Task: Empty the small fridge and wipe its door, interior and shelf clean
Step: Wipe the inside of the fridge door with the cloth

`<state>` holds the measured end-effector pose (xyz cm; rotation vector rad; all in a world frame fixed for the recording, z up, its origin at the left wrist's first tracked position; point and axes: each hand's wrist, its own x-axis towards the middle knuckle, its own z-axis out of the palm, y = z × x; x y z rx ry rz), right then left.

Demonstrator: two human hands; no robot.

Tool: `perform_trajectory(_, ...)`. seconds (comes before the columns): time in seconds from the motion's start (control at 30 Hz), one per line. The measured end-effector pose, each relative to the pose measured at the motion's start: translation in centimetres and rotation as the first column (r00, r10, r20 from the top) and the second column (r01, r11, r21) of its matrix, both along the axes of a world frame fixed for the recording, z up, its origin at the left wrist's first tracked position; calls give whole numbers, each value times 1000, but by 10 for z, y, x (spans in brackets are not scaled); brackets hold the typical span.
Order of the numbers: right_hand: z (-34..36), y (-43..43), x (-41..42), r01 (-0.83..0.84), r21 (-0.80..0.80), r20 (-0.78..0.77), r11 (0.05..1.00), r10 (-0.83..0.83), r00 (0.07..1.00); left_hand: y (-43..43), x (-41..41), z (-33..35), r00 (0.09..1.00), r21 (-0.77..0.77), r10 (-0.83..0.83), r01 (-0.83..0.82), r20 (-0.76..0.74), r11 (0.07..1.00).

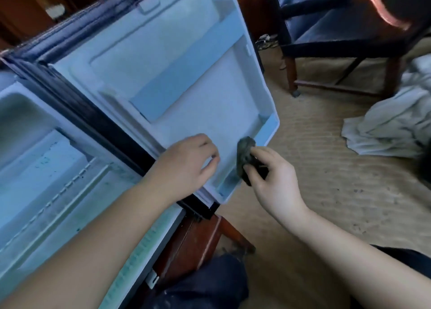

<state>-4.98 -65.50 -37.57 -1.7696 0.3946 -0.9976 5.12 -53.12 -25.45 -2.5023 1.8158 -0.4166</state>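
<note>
The small fridge stands open, and its white door point(177, 75) swings out toward the right with bare door shelves. The fridge interior point(46, 168) at the left holds nothing that I can see. My right hand point(270, 178) grips a dark grey cloth point(245, 154) and holds it against the lower right corner of the door's inner face. My left hand point(186, 164) rests on the door's lower inner edge with its fingers loosely curled; whether it holds the edge is unclear.
A dark wooden chair with a blue seat point(331, 29) stands at the back right. A crumpled white sheet point(391, 122) lies on the beige carpet point(326, 192). The fridge sits on a brown wooden stand point(200, 241). My knee point(210, 285) is below.
</note>
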Motion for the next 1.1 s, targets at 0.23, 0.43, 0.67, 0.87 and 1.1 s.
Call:
perform_trajectory(0.23,1,32,32,-496,-387,-408,778,338,848,-3,15,67,915,-324,85,52,395,945)
perform_trajectory(0.43,-29,14,44,-459,-606,-453,650,192,870,-8,14,71,877,-352,292,-154,381,923)
perform_trajectory(0.67,-35,10,50,-440,-689,-423,576,174,889,13,27,101,914,-294,240,-143,327,945)
perform_trajectory(0.87,-36,-39,21,-408,-681,-440,609,106,892,38,22,106,975,-302,110,-47,195,952)
perform_trajectory(1.1,-22,-89,-50,-291,-608,-538,739,-113,835,61,7,118,996,-254,40,-17,83,967)
